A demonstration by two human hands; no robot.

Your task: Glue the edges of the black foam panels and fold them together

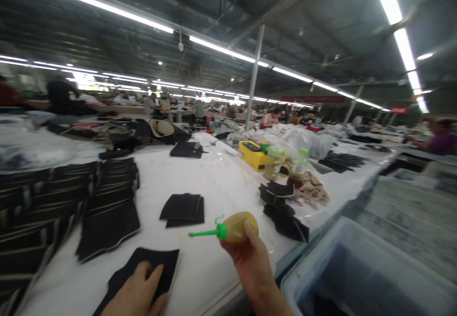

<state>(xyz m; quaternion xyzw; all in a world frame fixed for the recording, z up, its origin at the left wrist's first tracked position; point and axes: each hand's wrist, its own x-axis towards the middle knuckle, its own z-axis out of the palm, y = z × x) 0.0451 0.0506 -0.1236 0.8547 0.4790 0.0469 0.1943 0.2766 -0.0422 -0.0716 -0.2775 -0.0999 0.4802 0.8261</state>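
My right hand is closed round a squeeze glue bottle of yellowish liquid, held above the table. Its long green nozzle points left, and a small green cap hook sticks up beside the neck. At the lower left my left hand rests with fingers apart on a flat black fabric piece, pressing it to the white table. Just beyond lie two stacked black pieces. To the left, rows of overlapping black pieces with pale edges are laid out.
A clear plastic bin stands at the lower right below the table edge. Along the right side are black scraps, a brown rag, a jar, a bottle and a yellow box. A person in purple sits far right.
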